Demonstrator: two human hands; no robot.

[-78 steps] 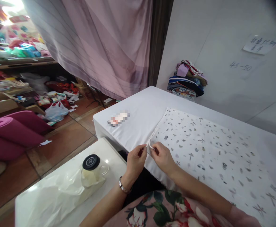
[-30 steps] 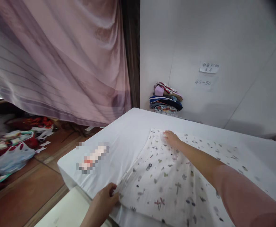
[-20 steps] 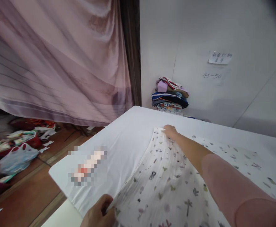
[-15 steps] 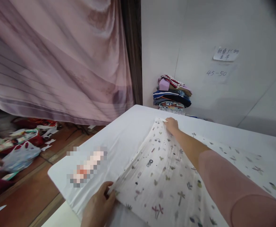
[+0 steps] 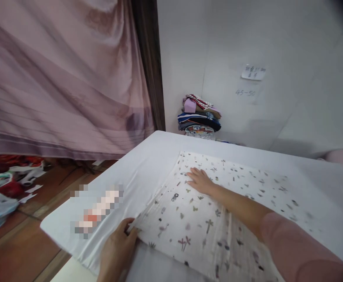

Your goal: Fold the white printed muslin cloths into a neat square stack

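Left hand [image 5: 118,246] pinches the near corner of the patterned cloth [image 5: 199,215] between thumb and fingers, as it did 0.5 s earlier. Right hand [image 5: 200,182] rests palm down on the cloth with fingers spread; in the earlier frame it gripped the far edge near the corner. It is now set inward from that edge, on the printed surface. The cloth lies on the white-covered table [image 5: 148,156], and its far portion is flatter than before, when it was drawn up toward the right hand. A pixelated item [image 5: 101,207] remains on the table left of the cloth; its details are masked. Wall markings: one paper label [image 5: 253,73] bears handwritten characters, too blurred to read reliably; below it, the handwritten marking [image 5: 245,93] reads "45-50". A stack of folded fabrics [image 5: 200,121] stands against the wall, beyond the table's far edge.
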